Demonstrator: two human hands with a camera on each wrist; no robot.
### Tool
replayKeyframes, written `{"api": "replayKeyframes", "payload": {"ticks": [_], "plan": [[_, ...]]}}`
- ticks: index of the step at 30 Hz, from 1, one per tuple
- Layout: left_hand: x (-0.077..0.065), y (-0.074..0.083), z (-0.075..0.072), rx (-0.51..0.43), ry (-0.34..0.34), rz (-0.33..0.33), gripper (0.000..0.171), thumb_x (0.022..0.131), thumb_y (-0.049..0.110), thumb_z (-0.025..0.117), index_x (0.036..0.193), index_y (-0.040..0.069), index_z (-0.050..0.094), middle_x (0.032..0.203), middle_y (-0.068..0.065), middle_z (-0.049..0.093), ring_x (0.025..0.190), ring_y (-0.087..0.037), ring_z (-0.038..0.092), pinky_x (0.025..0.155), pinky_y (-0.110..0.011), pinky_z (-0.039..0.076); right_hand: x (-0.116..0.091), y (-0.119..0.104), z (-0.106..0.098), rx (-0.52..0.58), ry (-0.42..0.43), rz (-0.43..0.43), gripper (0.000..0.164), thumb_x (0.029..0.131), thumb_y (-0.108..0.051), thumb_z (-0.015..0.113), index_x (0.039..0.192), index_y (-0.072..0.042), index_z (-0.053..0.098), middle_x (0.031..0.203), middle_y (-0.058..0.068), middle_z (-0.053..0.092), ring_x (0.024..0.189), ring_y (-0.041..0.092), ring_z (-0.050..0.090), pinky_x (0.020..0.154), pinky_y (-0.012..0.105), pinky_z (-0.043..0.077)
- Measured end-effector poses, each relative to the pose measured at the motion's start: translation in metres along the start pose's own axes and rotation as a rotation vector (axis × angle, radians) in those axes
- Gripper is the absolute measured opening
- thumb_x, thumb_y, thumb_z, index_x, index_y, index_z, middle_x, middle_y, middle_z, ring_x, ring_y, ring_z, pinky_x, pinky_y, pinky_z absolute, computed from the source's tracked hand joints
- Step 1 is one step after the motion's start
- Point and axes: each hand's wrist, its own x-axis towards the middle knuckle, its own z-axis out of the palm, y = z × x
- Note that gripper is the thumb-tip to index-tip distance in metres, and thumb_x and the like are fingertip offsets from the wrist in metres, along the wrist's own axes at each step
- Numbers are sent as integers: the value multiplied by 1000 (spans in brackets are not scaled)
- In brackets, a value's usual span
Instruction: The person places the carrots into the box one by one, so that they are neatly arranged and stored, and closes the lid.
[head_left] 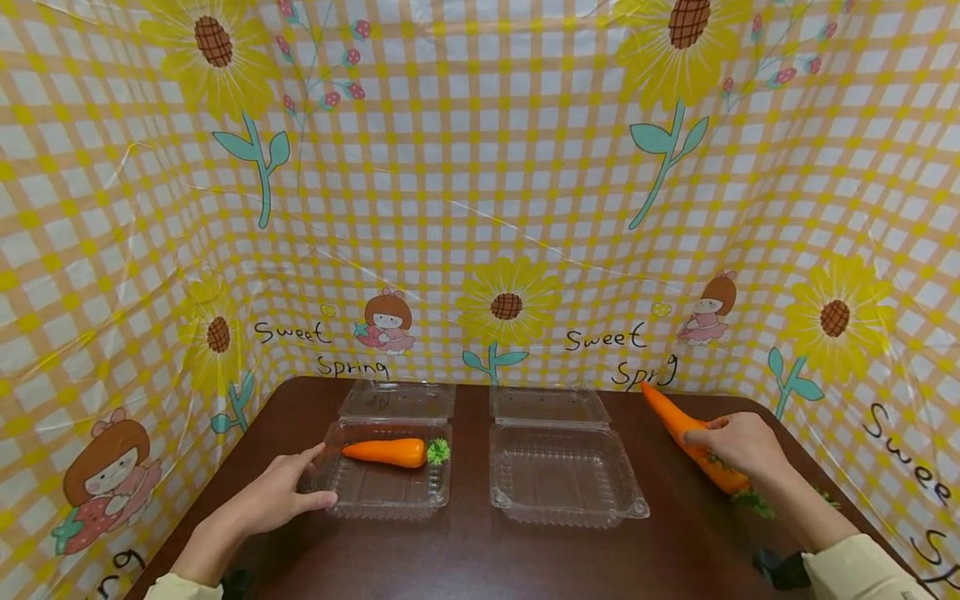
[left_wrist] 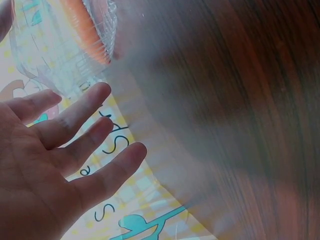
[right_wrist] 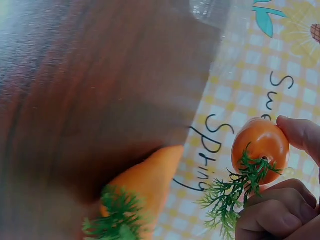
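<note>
Between its thumb and fingers, my right hand (head_left: 742, 446) pinches an orange toy carrot (right_wrist: 260, 150) with green leaves. A second carrot (right_wrist: 145, 190) lies on the table just below it; in the head view the two overlap, partly behind the hand. At the left clear plastic box (head_left: 375, 492) is my left hand (head_left: 273, 496), fingers extended and spread along the box's left side. Whether it touches the box I cannot tell. Inside that box a carrot (head_left: 386, 452) lies crosswise, its green top toward the right. The left wrist view shows the left palm (left_wrist: 30, 165) holding nothing.
To the right of the first box stands another open clear plastic box (head_left: 555, 475), with no carrot in it. Both lids (head_left: 551, 406) are folded back toward the checked cloth wall (head_left: 495, 192). The dark wooden table (head_left: 468, 550) is enclosed by cloth behind and at both sides.
</note>
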Motion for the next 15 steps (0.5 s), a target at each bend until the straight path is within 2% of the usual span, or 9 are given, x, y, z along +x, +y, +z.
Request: {"api": "replayKeyframes", "payload": {"ticks": [11, 15], "plan": [[-1, 0, 0, -2, 4, 0, 96, 88, 50, 75, 158, 1, 30, 135, -20, 57, 135, -44, 40, 99, -63, 43, 6, -22, -8, 17, -15, -37, 71, 88, -49, 73, 123, 12, 63, 122, 32, 61, 92, 32, 60, 69, 37, 49], [-1, 0, 1, 3, 5, 8, 96, 88, 50, 74, 157, 0, 30, 135, -20, 57, 134, -45, 41, 98, -63, 44, 5, -34, -7, 6, -19, -64, 69, 87, -48, 74, 121, 11, 65, 124, 35, 59, 94, 33, 60, 69, 35, 48]]}}
